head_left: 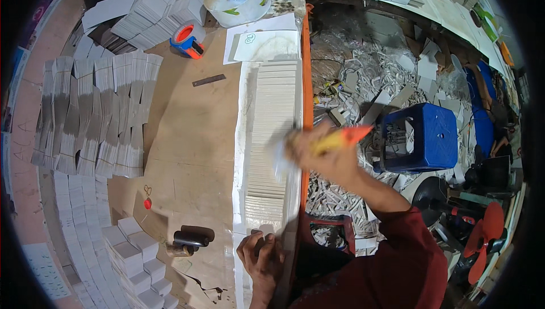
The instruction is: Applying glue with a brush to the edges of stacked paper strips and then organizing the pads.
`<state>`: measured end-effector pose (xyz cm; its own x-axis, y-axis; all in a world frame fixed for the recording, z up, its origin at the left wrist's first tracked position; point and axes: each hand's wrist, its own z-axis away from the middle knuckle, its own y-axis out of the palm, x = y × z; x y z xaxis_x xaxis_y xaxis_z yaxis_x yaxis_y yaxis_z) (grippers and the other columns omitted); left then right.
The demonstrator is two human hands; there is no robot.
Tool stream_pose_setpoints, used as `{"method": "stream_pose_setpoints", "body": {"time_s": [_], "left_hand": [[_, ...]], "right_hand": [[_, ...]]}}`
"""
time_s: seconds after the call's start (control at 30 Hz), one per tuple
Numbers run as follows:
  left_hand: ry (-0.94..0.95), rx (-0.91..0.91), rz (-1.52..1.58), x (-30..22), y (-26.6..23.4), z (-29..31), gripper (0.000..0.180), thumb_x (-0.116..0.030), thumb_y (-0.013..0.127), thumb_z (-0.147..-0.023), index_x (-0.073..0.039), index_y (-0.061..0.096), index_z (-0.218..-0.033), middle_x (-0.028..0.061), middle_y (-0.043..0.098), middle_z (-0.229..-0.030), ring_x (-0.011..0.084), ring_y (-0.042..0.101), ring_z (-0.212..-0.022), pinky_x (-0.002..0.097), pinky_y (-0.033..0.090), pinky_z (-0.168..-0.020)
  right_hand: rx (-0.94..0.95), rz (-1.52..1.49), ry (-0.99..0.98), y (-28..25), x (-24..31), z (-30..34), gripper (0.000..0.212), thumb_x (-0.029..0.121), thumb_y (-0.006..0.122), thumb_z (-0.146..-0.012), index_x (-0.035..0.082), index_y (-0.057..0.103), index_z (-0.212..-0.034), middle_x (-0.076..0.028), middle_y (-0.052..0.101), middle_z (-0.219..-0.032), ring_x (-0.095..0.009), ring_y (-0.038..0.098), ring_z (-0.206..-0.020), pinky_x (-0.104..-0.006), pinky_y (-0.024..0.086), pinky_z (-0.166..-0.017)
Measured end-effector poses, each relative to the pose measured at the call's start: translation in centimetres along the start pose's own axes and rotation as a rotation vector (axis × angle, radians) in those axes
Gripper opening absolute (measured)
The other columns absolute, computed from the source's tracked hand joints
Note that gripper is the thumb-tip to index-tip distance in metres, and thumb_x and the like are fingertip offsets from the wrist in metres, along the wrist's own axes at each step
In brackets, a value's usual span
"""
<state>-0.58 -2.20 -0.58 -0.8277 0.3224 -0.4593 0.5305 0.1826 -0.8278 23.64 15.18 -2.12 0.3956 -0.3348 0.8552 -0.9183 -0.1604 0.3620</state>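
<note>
The right hand (311, 153) grips a blurred brush (336, 141); left of it lie white strips (269, 113). The left hand (262, 258) curls, its hold unclear.

Wears a dark red top (363, 280) in soft, creased cloth. Has a loose right sleeve (407, 252) of the same red, ending well short of the right hand (319, 151). Leaves that hand, its forearm (374, 188) and the left hand (263, 257) bare.

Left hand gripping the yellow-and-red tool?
No, the right hand grips the yellow-and-red tool, while the left hand is at the near end of the pale row.
</note>
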Motion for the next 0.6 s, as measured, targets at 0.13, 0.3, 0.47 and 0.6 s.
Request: {"method": "stream_pose_setpoints", "body": {"time_s": [0.13, 0.3, 0.47, 0.6], "left_hand": [[-0.016, -0.012, -0.009, -0.1, 0.3, -0.1, 0.04, 0.004, 0.075, -0.071, -0.012, 0.067, -0.107, 0.0116, 0.062, -0.119, 0.0343, 0.06, -0.107, 0.0486, 0.047, -0.094], [-0.016, -0.008, -0.018, 0.3, 0.4, 0.1, 0.035, 0.002, 0.076, -0.073, -0.012, 0.068, -0.104, 0.0111, 0.062, -0.118, 0.0337, 0.059, -0.107, 0.0477, 0.047, -0.094], [-0.047, -0.01, -0.034, -0.1, -0.2, 0.3, 0.035, -0.003, 0.078, -0.073, -0.012, 0.07, -0.106, 0.0109, 0.063, -0.12, 0.0335, 0.059, -0.107, 0.0476, 0.047, -0.093], [-0.044, 0.051, 0.049, 0.0, -0.4, -0.3, 0.042, -0.005, 0.081, -0.071, -0.012, 0.071, -0.112, 0.0127, 0.061, -0.123, 0.0353, 0.057, -0.113, 0.0469, 0.047, -0.098]], "right_hand": [[-0.148, 0.366, -0.201, 1.1, 2.9, 1.1, 0.019, 0.002, 0.082, -0.086, 0.003, 0.063, -0.089, -0.003, 0.068, -0.081, -0.013, 0.063, -0.065, -0.0294, 0.053, -0.06], [-0.015, 0.271, -0.121, 1.8, 3.9, 0.2, 0.018, -0.009, 0.075, -0.084, 0.003, 0.061, -0.08, -0.003, 0.062, -0.075, -0.014, 0.058, -0.063, -0.0297, 0.055, -0.073], [-0.715, 0.572, -0.309, 0.1, 8.0, -1.4, 0.011, 0.0, 0.07, -0.095, -0.001, 0.06, -0.092, -0.012, 0.069, -0.086, -0.02, 0.069, -0.081, -0.038, 0.06, -0.076], [0.175, 0.325, -0.325, 1.8, 7.1, 1.8, 0.036, 0.016, 0.075, -0.095, -0.002, 0.06, -0.122, -0.01, 0.068, -0.083, -0.021, 0.067, -0.067, -0.0355, 0.057, -0.059]]}}
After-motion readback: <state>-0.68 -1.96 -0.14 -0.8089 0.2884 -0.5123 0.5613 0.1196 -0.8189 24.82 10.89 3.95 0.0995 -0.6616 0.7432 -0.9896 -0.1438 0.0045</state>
